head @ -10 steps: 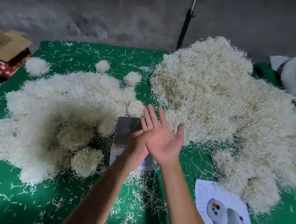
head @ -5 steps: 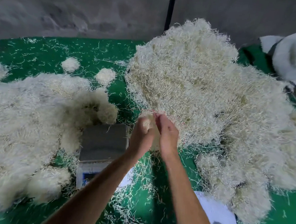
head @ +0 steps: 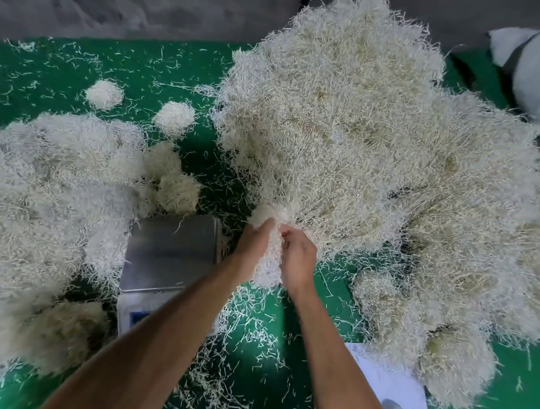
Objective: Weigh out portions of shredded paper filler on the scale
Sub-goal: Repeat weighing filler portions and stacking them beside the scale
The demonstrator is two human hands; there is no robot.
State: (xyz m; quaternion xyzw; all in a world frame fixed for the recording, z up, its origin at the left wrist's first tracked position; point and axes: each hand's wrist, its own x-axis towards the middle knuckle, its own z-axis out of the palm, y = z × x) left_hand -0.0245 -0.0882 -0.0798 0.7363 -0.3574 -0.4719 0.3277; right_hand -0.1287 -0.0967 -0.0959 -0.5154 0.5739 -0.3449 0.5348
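Item: clump of shredded paper (head: 267,261), grasped between our left hand (head: 254,239) and right hand (head: 299,253), each grip curled round it, at the near edge of the bulk pile (head: 360,153) ahead and right. Scale (head: 171,249) lies just left of the grip, pan bare.

Risk (our judgement): strands still tangled with the pile may drag extra filler or shed onto the counter (head: 252,377), spoiling the portion.

Change: half a second ago the clump was smaller.
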